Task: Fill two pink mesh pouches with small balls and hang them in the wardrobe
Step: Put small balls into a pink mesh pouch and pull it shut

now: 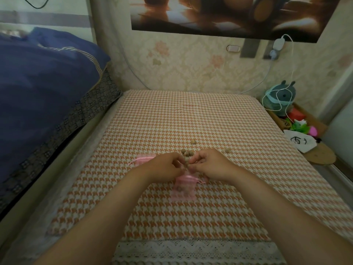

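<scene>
Now left hand (164, 166) and right hand (209, 165) hover over the pouch (183, 188), each grip pinched, on what I cannot tell; best keep its mouth wide.

Cover (191, 121): woven houndstooth cloth, matt, lying in front of me; white lace (191, 247) is edging it. Pouch (183, 190): sheer pink mesh, ribbon (191, 177) shining like satin. Balls (193, 141): tan, matt, looking wooden. Quilt (38, 73): soft blue cloth. Poster (229, 16): glossy, reflecting light.
</scene>
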Available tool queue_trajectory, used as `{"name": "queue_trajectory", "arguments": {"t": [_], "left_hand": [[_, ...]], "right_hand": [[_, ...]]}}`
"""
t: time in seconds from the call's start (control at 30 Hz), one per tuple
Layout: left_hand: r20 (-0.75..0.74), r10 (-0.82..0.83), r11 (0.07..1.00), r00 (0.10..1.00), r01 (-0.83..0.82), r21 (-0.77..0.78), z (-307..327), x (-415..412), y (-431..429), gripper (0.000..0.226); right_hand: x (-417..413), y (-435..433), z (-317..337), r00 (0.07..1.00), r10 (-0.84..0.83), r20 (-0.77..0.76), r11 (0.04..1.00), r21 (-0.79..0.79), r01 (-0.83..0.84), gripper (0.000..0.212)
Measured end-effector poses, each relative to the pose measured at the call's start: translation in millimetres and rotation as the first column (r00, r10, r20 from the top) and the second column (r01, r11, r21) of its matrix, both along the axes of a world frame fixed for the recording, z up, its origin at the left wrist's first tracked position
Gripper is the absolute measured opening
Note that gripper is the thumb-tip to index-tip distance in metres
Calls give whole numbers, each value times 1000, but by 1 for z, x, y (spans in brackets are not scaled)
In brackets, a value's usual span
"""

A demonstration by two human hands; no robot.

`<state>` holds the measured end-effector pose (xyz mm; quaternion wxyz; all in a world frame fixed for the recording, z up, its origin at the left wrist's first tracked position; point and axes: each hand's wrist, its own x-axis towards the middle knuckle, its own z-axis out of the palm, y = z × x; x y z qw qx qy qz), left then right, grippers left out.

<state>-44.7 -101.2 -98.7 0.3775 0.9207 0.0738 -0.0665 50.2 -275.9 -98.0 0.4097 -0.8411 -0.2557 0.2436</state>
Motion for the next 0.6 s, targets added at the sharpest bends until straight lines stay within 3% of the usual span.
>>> {"name": "queue_trajectory", "arguments": {"t": [0.27, 0.6], "left_hand": [[-4, -68, 998, 998, 68, 12, 5, 1, 1, 9], [103, -88, 996, 991, 87, 14, 20, -9, 0, 5]], "right_hand": [[-6, -6, 16, 996, 41, -84, 999, -18, -43, 8], [-17, -9, 36, 976, 214, 31, 968, -143, -208, 19]]}}
